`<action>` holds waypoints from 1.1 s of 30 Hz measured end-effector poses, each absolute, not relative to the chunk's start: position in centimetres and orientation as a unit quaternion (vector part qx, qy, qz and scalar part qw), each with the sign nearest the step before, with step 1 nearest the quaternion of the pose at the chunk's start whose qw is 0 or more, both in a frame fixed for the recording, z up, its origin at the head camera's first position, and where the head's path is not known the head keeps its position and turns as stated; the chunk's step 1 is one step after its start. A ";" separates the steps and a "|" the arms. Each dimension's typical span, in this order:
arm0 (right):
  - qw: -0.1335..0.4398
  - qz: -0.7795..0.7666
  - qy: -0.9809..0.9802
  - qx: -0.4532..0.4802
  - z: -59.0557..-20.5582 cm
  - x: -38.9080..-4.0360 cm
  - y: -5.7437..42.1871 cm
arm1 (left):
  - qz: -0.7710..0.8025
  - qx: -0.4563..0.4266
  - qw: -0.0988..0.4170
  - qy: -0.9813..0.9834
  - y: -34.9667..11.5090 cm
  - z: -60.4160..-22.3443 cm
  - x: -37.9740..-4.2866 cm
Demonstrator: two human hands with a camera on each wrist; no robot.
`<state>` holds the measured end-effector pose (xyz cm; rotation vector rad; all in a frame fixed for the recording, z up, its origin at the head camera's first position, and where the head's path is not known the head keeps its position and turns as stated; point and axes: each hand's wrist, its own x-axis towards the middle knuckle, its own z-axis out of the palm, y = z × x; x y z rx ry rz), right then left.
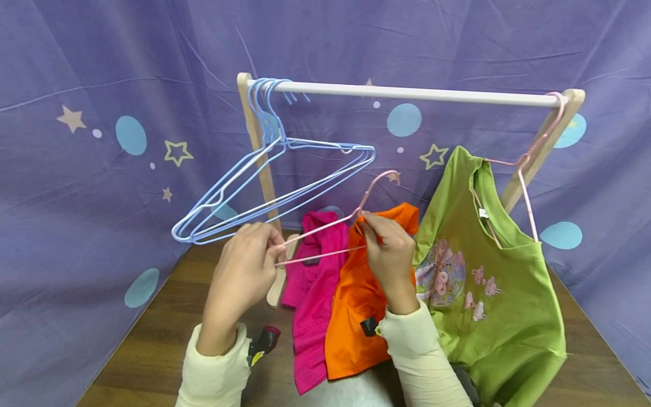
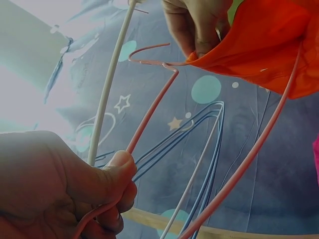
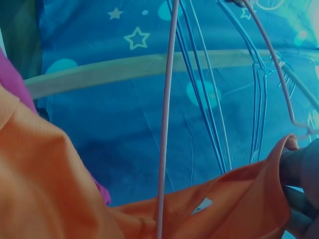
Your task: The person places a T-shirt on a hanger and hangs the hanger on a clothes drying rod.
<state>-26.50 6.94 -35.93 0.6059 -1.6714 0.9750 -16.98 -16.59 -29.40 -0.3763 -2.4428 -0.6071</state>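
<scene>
My left hand (image 1: 246, 265) grips a pink wire hanger (image 1: 321, 228) near its left end; thumb and curled fingers close round the wire in the left wrist view. With my right hand (image 1: 390, 254) I pinch the neckline of an orange garment (image 1: 356, 333) just beside the base of the hook. The hanger's far side passes into the orange garment, which hides it. In the right wrist view, the lower hanger wire (image 3: 165, 124) runs down to the orange cloth (image 3: 239, 199), and a small white label (image 3: 202, 205) shows inside the neck.
A rack with a white rail (image 1: 407, 93) stands behind. Blue and white hangers (image 1: 184, 235) hang at its left end. A green shirt (image 1: 519, 305) hangs on a pink hanger (image 1: 529, 198) at the right. A magenta garment (image 1: 312, 339) lies beside the orange one on the wooden table (image 1: 157, 339).
</scene>
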 end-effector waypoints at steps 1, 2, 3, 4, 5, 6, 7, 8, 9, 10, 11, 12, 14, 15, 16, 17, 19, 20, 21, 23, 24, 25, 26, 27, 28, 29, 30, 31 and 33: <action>0.529 0.411 -0.698 0.253 -35.9 -26.4 6.9 | -0.227 -0.142 0.293 -0.918 -16.5 -29.4 -17.0; 0.531 0.413 -0.696 0.252 -35.9 -26.4 6.8 | -0.227 -0.143 0.292 -0.918 -16.5 -29.4 -17.0; 0.533 0.415 -0.693 0.251 -35.9 -26.4 6.7 | -0.227 -0.142 0.291 -0.918 -16.4 -29.4 -17.0; 0.535 0.416 -0.691 0.251 -35.9 -26.3 6.7 | -0.228 -0.142 0.290 -0.919 -16.4 -29.4 -17.0; 0.538 0.418 -0.688 0.250 -35.9 -26.3 6.7 | -0.228 -0.142 0.289 -0.919 -16.3 -29.4 -17.0; 0.541 0.419 -0.685 0.249 -35.9 -26.3 6.6 | -0.228 -0.142 0.287 -0.919 -16.3 -29.4 -17.0; 0.544 0.417 -0.684 0.249 -35.9 -26.3 6.6 | -0.228 -0.142 0.287 -0.919 -16.3 -29.4 -17.0; 0.546 0.415 -0.683 0.250 -35.9 -26.4 6.6 | -0.228 -0.143 0.287 -0.919 -16.2 -29.4 -17.0; 0.548 0.412 -0.683 0.252 -35.9 -26.4 6.6 | -0.227 -0.143 0.289 -0.919 -16.2 -29.4 -17.0; 0.549 0.409 -0.684 0.253 -35.9 -26.5 6.6 | -0.225 -0.145 0.292 -0.918 -16.3 -29.5 -17.0; 0.549 0.409 -0.683 0.254 -35.9 -26.5 6.5 | -0.222 -0.148 0.297 -0.917 -16.3 -29.5 -17.0; 0.549 0.408 -0.684 0.254 -35.9 -26.6 6.5 | -0.218 -0.152 0.306 -0.914 -16.3 -29.5 -17.0; 0.547 0.411 -0.684 0.253 -35.9 -26.6 6.5 | -0.202 -0.168 0.328 -0.907 -16.3 -29.6 -17.0; 0.546 0.415 -0.684 0.251 -35.9 -26.6 6.6 | -0.191 -0.179 0.342 -0.903 -16.3 -29.6 -17.1; 0.544 0.420 -0.683 0.248 -35.9 -26.6 6.6 | -0.178 -0.189 0.358 -0.897 -16.2 -29.6 -17.2; 0.543 0.425 -0.681 0.245 -35.9 -26.6 6.7 | -0.165 -0.199 0.373 -0.891 -16.2 -29.6 -17.3; 0.539 0.431 -0.682 0.242 -35.9 -26.6 6.9 | -0.142 -0.214 0.402 -0.879 -16.0 -29.7 -17.5; 0.538 0.433 -0.683 0.240 -35.9 -26.6 6.9 | -0.134 -0.218 0.414 -0.874 -15.8 -29.7 -17.7; 0.537 0.433 -0.683 0.239 -35.9 -26.6 7.0 | -0.129 -0.221 0.426 -0.868 -15.7 -29.8 -17.8; 0.535 0.433 -0.685 0.240 -35.9 -26.6 7.1 | -0.131 -0.231 0.444 -0.856 -15.3 -29.9 -17.9; 0.534 0.431 -0.686 0.240 -35.9 -26.6 7.1 | -0.136 -0.239 0.449 -0.850 -15.0 -30.0 -18.0; 0.534 0.431 -0.686 0.241 -35.9 -26.7 7.2 | -0.144 -0.250 0.450 -0.845 -14.7 -30.1 -18.0; 0.535 0.430 -0.687 0.241 -36.0 -26.7 7.2 | -0.153 -0.265 0.447 -0.840 -14.4 -30.2 -18.0; 0.534 0.430 -0.687 0.241 -36.0 -26.8 7.3 | -0.162 -0.280 0.442 -0.836 -14.1 -30.3 -18.0; 0.534 0.431 -0.687 0.241 -36.0 -26.9 7.3 | -0.169 -0.296 0.435 -0.833 -13.7 -30.4 -18.0; 0.534 0.431 -0.687 0.240 -36.1 -27.0 7.4 | -0.172 -0.309 0.428 -0.832 -13.3 -30.5 -18.0; 0.534 0.433 -0.686 0.239 -36.1 -27.1 7.5 | -0.174 -0.322 0.418 -0.832 -12.8 -30.6 -18.1; 0.534 0.432 -0.687 0.237 -36.1 -27.2 7.6 | -0.174 -0.332 0.407 -0.833 -12.3 -30.8 -18.1; 0.534 0.431 -0.690 0.232 -36.1 -27.2 7.7 | -0.164 -0.349 0.386 -0.838 -11.4 -31.2 -18.3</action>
